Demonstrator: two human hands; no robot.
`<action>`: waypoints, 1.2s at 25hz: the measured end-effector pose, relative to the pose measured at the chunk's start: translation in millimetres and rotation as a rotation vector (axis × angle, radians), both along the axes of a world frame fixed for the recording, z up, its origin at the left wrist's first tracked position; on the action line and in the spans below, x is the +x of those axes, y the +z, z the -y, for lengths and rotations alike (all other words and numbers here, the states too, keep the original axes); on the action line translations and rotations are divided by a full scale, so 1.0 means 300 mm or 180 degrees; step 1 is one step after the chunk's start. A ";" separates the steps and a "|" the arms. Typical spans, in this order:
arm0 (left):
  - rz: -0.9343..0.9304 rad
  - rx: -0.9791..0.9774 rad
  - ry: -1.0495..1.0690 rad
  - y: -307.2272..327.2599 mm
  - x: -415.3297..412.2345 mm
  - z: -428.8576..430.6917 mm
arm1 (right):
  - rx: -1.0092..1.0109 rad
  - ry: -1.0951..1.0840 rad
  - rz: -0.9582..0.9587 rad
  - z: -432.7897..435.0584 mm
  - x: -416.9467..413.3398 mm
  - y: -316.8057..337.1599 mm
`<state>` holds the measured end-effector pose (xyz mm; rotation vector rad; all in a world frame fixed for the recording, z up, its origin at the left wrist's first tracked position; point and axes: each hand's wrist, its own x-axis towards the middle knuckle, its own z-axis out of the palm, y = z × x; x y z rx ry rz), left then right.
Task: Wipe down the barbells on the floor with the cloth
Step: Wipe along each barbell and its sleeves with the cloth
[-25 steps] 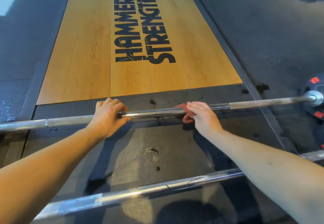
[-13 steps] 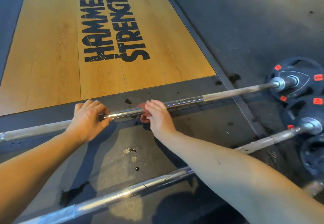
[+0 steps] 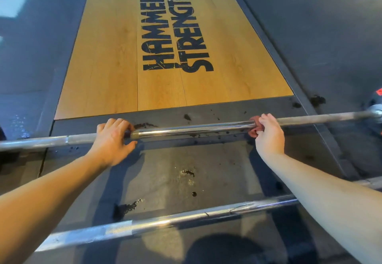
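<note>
Two steel barbells lie across the dark rubber floor. On the far barbell, my left hand wraps over the bar at its left knurled part. My right hand grips a small reddish cloth wrapped round the same bar, further right. The near barbell runs below both forearms, untouched; its right part is hidden behind my right arm.
A wooden lifting platform with black lettering lies beyond the far bar. A black weight plate with red marks sits on the far bar's right end at the frame edge. Dark crumbs and stains dot the rubber mat.
My right hand has slid the cloth to the right along the far bar, widening the gap between my hands. The view has swung back left, so the plates are mostly out of frame.
</note>
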<state>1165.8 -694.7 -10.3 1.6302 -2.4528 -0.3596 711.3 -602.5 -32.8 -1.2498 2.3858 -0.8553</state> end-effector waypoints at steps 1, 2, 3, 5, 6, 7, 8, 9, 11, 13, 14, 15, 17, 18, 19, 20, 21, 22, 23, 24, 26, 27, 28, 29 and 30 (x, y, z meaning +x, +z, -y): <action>-0.0001 0.0021 0.0061 -0.008 0.040 0.000 | 0.0017 0.0102 -0.0007 0.008 0.067 0.000; -0.0001 0.0029 0.0117 -0.016 0.075 0.002 | 0.0019 0.0274 0.0020 0.019 0.139 0.002; -0.0005 0.0038 0.0168 -0.020 0.098 0.004 | -0.0005 0.0450 0.0069 0.028 0.216 0.000; -0.0110 0.0095 0.0236 -0.029 0.114 0.010 | 0.0043 0.0785 0.0190 0.053 0.386 -0.003; -0.0203 0.0130 0.0258 -0.033 0.113 0.012 | 0.0044 0.1014 0.0201 0.070 0.478 -0.003; -0.0294 0.0148 0.0269 -0.034 0.109 0.011 | 0.0006 0.1271 0.0189 0.086 0.570 -0.003; -0.0382 0.0157 0.0266 -0.037 0.109 0.011 | -0.0045 0.1533 0.0166 0.105 0.656 -0.003; -0.0460 0.0167 0.0248 -0.043 0.109 0.012 | -0.0113 0.1754 0.0117 0.123 0.721 -0.006; -0.0566 0.0152 0.0191 -0.051 0.117 0.011 | -0.0138 0.1942 0.0019 0.149 0.798 -0.009; -0.0573 0.0128 0.0126 -0.053 0.121 0.007 | -0.0089 0.1980 -0.0018 0.153 0.824 -0.012; -0.0604 0.0147 0.0147 -0.048 0.119 0.008 | -0.0075 0.2025 -0.0035 0.152 0.841 -0.009; -0.0669 0.0236 0.0212 -0.039 0.114 0.015 | -0.0063 0.2101 -0.0083 0.153 0.868 -0.006; -0.0783 0.0646 0.0414 -0.009 0.103 0.048 | -0.0013 0.2349 -0.0185 0.177 0.947 0.004; -0.0812 0.0899 0.0450 0.006 0.097 0.070 | 0.0043 0.2499 -0.0196 0.192 0.987 0.005; -0.0833 0.1124 0.0437 0.020 0.095 0.088 | 0.0044 0.2614 -0.0207 0.208 1.022 0.004; -0.0853 0.1305 0.0449 0.031 0.096 0.102 | 0.0037 0.2697 -0.0243 0.221 1.043 0.006; -0.0879 0.1443 0.0474 0.039 0.096 0.113 | 0.0031 0.2736 -0.0309 0.227 1.043 0.011; -0.0893 0.1552 0.0525 0.042 0.096 0.122 | 0.0009 0.2790 -0.0353 0.225 1.022 0.013; -0.0869 0.1622 0.0554 0.040 0.096 0.121 | -0.0013 0.2889 -0.0402 0.218 0.982 0.006; -0.0801 0.1624 0.0575 0.035 0.094 0.118 | -0.0052 0.2961 -0.0453 0.206 0.927 0.004; -0.0435 0.1380 0.0539 0.023 0.093 0.111 | -0.0244 0.2873 -0.0418 0.177 0.775 -0.011; -0.0192 0.1221 0.0480 0.023 0.094 0.105 | -0.0340 0.2716 -0.0381 0.162 0.680 -0.030; 0.0001 0.1081 0.0418 0.024 0.093 0.099 | -0.0382 0.2533 -0.0421 0.141 0.578 -0.037; 0.0151 0.0982 0.0366 0.029 0.087 0.094 | -0.0399 0.2338 -0.0484 0.119 0.472 -0.044; 0.0287 0.0927 0.0351 0.032 0.080 0.094 | -0.0385 0.2142 -0.0559 0.098 0.364 -0.050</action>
